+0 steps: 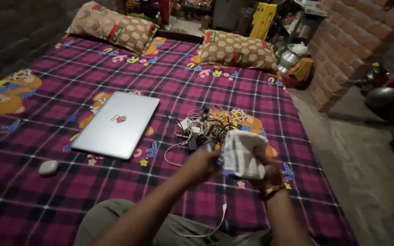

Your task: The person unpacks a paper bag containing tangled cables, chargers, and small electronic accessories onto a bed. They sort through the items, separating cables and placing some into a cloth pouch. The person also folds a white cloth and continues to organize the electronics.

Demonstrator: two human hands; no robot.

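My left hand (204,162) and my right hand (266,169) both grip a crumpled white cloth (241,152) held up above the bed. Just beyond the cloth lies a tangled heap of cables and small chargers (202,127) on the purple checked bedsheet (51,191). A white cable (217,222) trails from near my hands down toward my lap. A shut silver laptop (116,124) lies flat to the left of the cable heap. A small white mouse (48,167) sits near the laptop's front left corner.
Two patterned pillows (115,27) (238,49) lie at the bed's far end. A brick wall (361,41) rises on the right, with metal pots (290,55) at its foot. Bare floor (361,168) runs along the bed's right side. My knee (110,218) is at the bottom.
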